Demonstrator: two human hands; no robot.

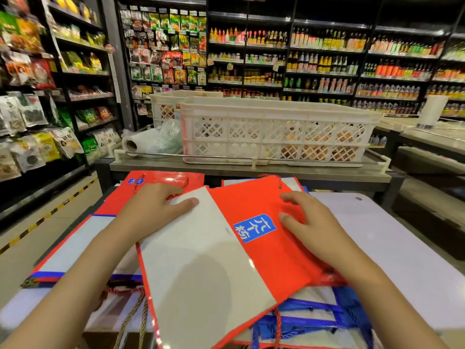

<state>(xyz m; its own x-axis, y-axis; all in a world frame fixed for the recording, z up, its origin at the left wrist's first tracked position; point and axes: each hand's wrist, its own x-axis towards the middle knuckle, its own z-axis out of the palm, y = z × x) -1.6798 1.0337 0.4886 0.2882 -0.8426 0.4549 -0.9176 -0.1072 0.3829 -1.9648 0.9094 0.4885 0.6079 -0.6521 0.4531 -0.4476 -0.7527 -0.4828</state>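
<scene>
Item: flat-folded glossy paper gift bag (226, 260), one panel red and one white, with a blue label (254, 227) carrying white characters. It lies askew at centre frame, on top of a loose pile of similar red, white and blue bags (75, 245).

Support: white counter (402, 248), lower half of the frame, bare at its right side.

Left hand (156, 207): at the bag's upper-left edge. The thumb lies flat on the white panel and the fingers are bent beyond the edge. Whether the grip clasps that edge cannot be told.

Right hand (312, 225): rests on the red panel just right of the label. The grip is wide, with fingers spread and holding nothing.

Fittings: red cord handle (278, 323) hanging at the bag's lower edge.

Behind: white lattice plastic crate (276, 132) at centre. Eggs are visible through its lattice, and a second crate stands behind it on the left.

Background: dark shelves of bottles (327, 59) at upper right, and hanging packets (30, 137) at left.
</scene>
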